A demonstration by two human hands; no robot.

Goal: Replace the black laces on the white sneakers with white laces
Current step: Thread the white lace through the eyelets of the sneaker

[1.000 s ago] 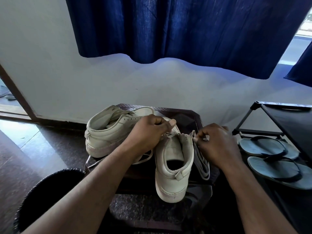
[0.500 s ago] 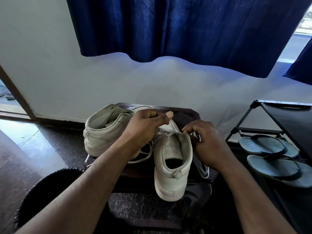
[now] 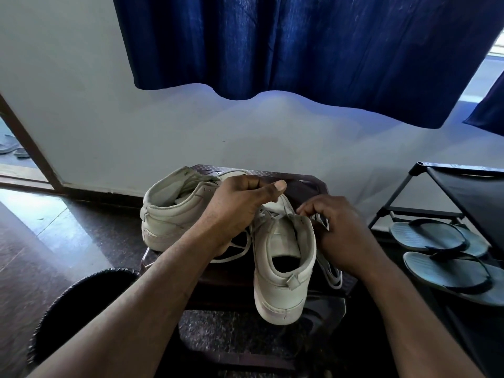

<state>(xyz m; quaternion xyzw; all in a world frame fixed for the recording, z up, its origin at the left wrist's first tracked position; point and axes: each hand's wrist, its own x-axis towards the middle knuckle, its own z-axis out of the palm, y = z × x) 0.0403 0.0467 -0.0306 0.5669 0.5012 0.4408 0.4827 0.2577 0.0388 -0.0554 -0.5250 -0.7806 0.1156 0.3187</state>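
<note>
My left hand [image 3: 240, 211] fisted round the white lace [image 3: 335, 279], my right hand [image 3: 341, 233] pinching it beside the top eyelet of the sneaker [image 3: 283, 271] at the table's [image 3: 308, 184] near edge, I should draw both sides evenly taut.

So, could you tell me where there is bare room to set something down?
Bare: the table far corner behind the right hand, and the rack shelf above the sandals. Crowded: table middle, with near sneaker, far sneaker, white laces and left hand.

Wht sneakers [image 3: 283, 257]; navy curtain [image 3: 300, 45]
</note>
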